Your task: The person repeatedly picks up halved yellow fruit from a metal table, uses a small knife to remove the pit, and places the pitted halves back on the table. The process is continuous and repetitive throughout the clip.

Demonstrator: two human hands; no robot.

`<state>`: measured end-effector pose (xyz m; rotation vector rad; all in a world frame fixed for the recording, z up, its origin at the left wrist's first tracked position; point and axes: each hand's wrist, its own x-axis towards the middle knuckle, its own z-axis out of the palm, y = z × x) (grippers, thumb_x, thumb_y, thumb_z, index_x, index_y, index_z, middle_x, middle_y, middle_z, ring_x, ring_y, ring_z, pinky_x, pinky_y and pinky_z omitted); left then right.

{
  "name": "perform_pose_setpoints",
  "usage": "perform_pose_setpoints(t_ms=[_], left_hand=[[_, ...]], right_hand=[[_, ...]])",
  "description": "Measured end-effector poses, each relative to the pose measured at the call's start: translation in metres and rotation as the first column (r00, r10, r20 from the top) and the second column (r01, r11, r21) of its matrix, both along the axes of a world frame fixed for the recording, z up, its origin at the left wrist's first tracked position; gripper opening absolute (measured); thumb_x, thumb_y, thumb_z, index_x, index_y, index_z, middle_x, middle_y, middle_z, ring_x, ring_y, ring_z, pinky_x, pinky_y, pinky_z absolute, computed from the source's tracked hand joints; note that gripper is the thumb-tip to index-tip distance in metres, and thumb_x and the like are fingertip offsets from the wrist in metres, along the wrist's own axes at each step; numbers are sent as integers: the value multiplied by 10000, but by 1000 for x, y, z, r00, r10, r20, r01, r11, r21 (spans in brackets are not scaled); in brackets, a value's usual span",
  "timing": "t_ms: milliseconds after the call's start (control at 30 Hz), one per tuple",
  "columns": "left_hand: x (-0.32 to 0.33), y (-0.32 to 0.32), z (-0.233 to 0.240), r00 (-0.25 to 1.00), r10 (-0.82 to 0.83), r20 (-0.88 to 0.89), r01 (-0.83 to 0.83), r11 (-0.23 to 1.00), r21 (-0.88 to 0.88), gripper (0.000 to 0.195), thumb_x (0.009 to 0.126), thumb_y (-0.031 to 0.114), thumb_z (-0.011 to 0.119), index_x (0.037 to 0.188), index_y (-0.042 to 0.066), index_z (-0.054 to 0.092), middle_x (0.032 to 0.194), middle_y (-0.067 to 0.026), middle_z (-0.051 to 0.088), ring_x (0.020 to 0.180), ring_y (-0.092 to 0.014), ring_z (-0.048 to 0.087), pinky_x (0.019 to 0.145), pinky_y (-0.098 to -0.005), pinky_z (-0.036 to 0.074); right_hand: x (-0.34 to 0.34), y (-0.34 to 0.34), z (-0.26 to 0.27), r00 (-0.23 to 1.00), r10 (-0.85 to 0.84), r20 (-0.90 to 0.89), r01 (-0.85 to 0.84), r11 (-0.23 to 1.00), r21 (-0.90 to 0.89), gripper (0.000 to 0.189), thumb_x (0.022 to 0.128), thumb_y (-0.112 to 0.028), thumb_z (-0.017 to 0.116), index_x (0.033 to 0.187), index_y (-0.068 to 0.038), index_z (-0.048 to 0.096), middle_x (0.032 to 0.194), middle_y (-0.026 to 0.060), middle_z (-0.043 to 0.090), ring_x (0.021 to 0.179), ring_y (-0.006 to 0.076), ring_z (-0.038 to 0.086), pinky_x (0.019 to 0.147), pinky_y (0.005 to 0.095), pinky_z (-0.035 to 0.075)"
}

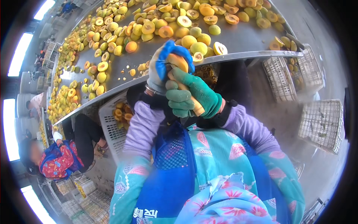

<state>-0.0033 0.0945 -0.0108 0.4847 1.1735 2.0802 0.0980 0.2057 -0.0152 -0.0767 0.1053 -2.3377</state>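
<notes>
My left hand (158,71), in a pale glove with blue coating, cups a yellow peach (179,62) just above the table's near edge. In a green knit glove, my right hand (193,89) is closed around the light wooden handle of a hand tool (198,107). The tool's upper end meets the fruit; its working tip is hidden between fruit and gloves. Right behind my hands, whole and halved peaches (198,46) lie on the metal table (237,42). Some cut halves there show pits or hollows.
Below the table's edge stands a white plastic crate (110,120) holding peach pieces. Dark pits or scraps (208,74) show under the table. More crates (321,124) stand on the floor at right. A seated co-worker (63,159) is at the left.
</notes>
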Motion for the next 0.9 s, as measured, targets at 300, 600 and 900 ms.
perform_pose_setpoints(t_ms=[300, 600, 900], left_hand=[[7, -70, -25, 846, 517, 127, -512, 856, -77, 483, 1041, 401, 390, 1192, -15, 586, 1039, -174, 664, 893, -273, 680, 792, -410, 598], [-107, -165, -7, 681, -204, -703, -731, -241, -638, 559, 802, 500, 703, 1176, 90, 634, 1127, -189, 669, 1081, -367, 616, 951, -434, 470], [-206, -129, -52, 960, 191, -204, -279, 593, -756, 442, 878, 270, 665, 1259, 52, 606, 1096, -144, 690, 1002, -286, 667, 826, -399, 563]], right_hand=[[11, 34, -24, 990, -67, 127, -4, 873, 488, 427, 976, -559, 502, 842, -154, 511, 565, -17, 457, 420, 100, 415, 404, 229, 341], [-19, 13, -49, 994, -85, -73, 99, 355, 930, 293, 971, -349, 566, 1042, -66, 546, 688, 29, 563, 528, 111, 530, 486, 254, 447], [-42, 27, -25, 970, -161, -180, 233, 434, 870, 310, 987, -318, 566, 1071, -19, 582, 676, 16, 567, 536, 86, 532, 494, 250, 434]])
